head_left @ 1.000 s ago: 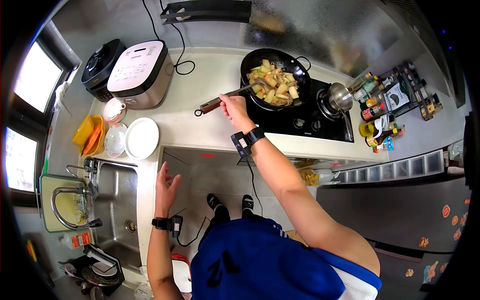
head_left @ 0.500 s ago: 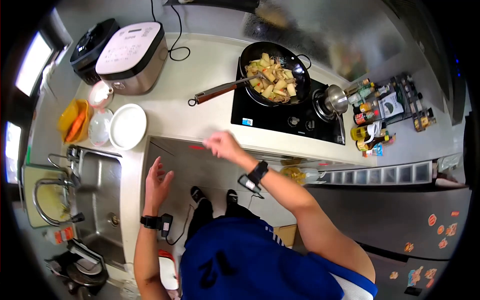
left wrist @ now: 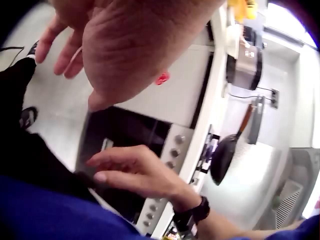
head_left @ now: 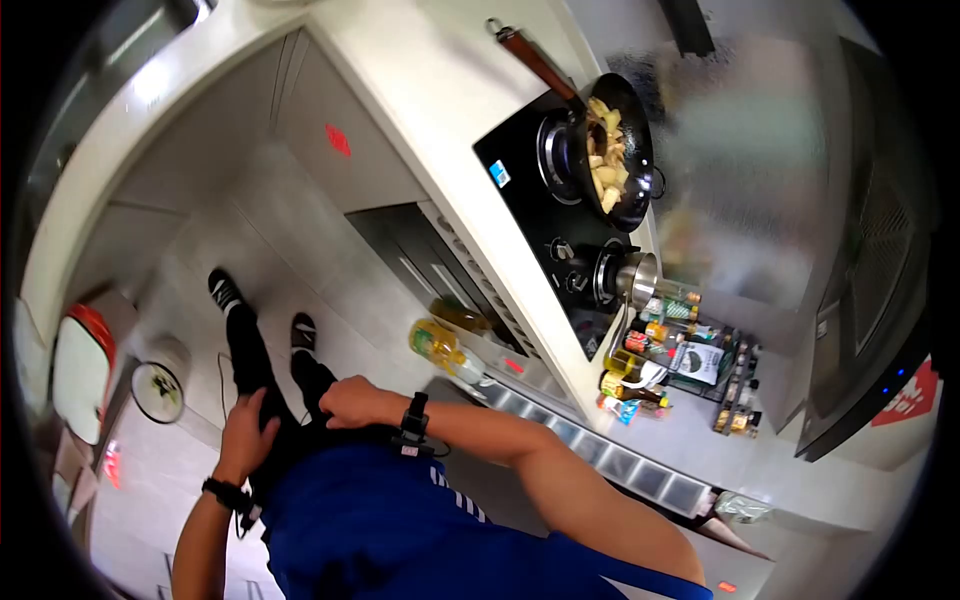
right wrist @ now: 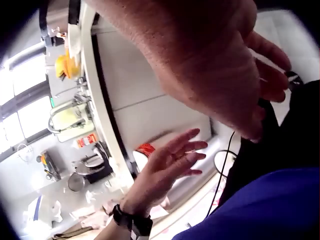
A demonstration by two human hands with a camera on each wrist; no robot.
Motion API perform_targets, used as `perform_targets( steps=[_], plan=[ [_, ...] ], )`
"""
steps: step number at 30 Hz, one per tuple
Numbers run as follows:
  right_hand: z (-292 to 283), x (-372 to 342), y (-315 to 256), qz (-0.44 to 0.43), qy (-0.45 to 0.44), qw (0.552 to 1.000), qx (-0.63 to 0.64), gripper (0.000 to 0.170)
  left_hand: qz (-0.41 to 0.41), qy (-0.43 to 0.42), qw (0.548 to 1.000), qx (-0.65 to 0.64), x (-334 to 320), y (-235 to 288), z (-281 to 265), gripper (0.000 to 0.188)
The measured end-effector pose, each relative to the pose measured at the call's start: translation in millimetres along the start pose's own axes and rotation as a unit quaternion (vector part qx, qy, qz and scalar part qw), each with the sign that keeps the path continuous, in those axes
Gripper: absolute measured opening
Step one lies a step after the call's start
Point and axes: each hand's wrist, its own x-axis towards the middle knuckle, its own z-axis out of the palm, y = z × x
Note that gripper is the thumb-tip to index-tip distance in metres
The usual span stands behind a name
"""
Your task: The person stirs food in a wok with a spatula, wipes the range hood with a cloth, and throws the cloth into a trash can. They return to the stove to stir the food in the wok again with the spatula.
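My left hand (head_left: 245, 438) hangs in front of my thighs with its fingers loose and nothing in it; its spread fingers show in the right wrist view. Close beside it, my right hand (head_left: 362, 402) hovers before my waist, fingers loosely bent and empty, as the left wrist view (left wrist: 142, 172) also shows. Both hands are away from the counter. On the stove (head_left: 525, 150) stands a black wok (head_left: 635, 125) with cooked chunks of food (head_left: 606, 165) in it. Its wooden handle (head_left: 540, 62) sticks out over the counter.
A small metal pot (head_left: 637, 277) sits on the other burner, near several seasoning bottles (head_left: 655, 345). An oil jug (head_left: 435, 342) stands on the floor by the cabinets. To the left are a bin (head_left: 158, 392) and a red-rimmed white container (head_left: 82, 375).
My right hand let go of the handle at the wok and drew back to my waist. My left hand lowered. The head view has swung right, so the sink and rice cooker have left it.
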Motion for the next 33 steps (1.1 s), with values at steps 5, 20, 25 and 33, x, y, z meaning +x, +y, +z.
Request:
perform_targets(
  steps=[5,20,25,33],
  plan=[
    [96.9,8.2,15.3,0.022,-0.104,0.993,-0.044,0.043,-0.192,-0.231,0.948,0.109,-106.1,-78.0,119.8,0.094],
    [172.2,75.7,15.5,0.08,-0.223,0.971,-0.034,0.099,-0.262,-0.229,0.927,-0.138,-148.1,-143.9,185.9,0.128],
    [169.3,81.3,13.0,0.088,-0.207,0.974,-0.003,0.107,-0.268,-0.223,0.925,-0.152,-141.5,-151.5,188.0,0.135],
    [177.7,89.5,21.0,0.089,-0.19,0.978,0.002,0.115,-0.266,-0.236,0.923,-0.15,-132.6,-149.6,185.2,0.134]
  ],
)
